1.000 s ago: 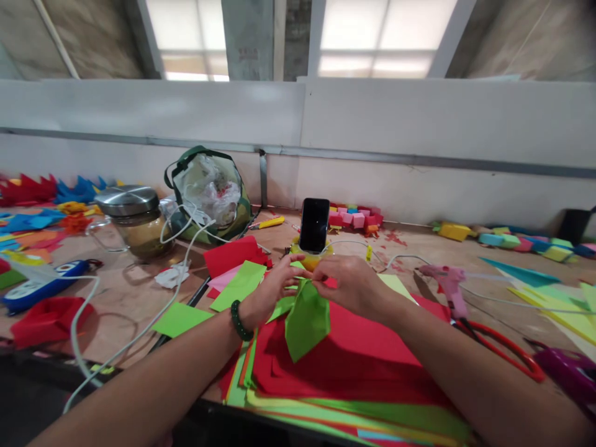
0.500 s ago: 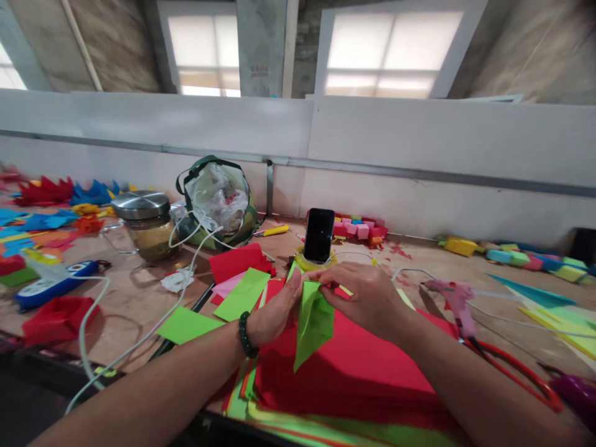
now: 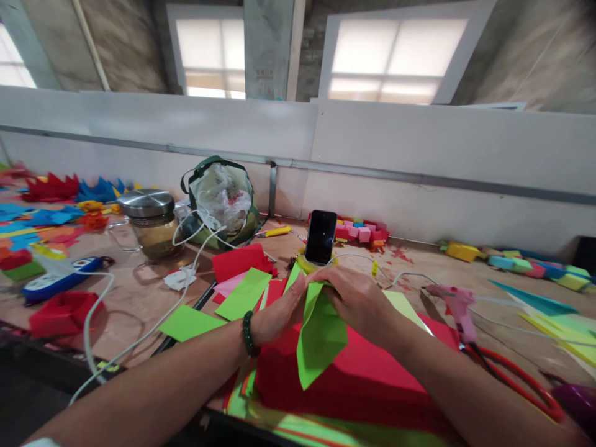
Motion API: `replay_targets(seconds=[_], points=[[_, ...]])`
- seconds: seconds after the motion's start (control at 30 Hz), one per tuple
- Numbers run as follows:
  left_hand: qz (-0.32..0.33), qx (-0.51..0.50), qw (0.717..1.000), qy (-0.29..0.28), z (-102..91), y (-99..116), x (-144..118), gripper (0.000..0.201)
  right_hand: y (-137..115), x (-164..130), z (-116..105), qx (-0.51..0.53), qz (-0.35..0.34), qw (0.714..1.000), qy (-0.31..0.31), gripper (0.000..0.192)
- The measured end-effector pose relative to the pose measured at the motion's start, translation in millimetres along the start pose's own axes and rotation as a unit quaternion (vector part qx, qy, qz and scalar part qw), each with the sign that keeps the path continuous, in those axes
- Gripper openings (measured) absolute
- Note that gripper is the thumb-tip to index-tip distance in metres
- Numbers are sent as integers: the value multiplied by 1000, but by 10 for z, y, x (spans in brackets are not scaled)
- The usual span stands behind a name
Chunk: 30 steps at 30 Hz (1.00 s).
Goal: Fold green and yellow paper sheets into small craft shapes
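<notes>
R hand (image 3: 361, 302), curled nearly closed, pinched green paper (image 3: 320, 341) up top, above red stack (image 3: 372, 375); L hand (image 3: 275, 320) half-open alongside, grip unclear (tips hidden from me). Even pressure prob. best.

Bright windows (image 3: 398, 59) in a rough wall (image 3: 121, 49) fill the frame's top, above white panels (image 3: 200, 119) crossed by a grey rail (image 3: 372, 174) and, lower, a brown tabletop (image 3: 423, 253).
</notes>
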<state>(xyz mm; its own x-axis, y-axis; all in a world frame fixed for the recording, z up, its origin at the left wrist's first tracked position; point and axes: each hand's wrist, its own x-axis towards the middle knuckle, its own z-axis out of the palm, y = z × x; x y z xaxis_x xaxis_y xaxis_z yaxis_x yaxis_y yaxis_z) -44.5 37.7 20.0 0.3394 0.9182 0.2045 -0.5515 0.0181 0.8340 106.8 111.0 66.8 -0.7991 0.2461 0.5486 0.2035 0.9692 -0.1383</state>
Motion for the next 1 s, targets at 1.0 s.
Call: replay_targets(seconds=[1.0], points=[[-53,-15,991,121,-19,12,85,54,152,30,11,90,145,972,-163,48]])
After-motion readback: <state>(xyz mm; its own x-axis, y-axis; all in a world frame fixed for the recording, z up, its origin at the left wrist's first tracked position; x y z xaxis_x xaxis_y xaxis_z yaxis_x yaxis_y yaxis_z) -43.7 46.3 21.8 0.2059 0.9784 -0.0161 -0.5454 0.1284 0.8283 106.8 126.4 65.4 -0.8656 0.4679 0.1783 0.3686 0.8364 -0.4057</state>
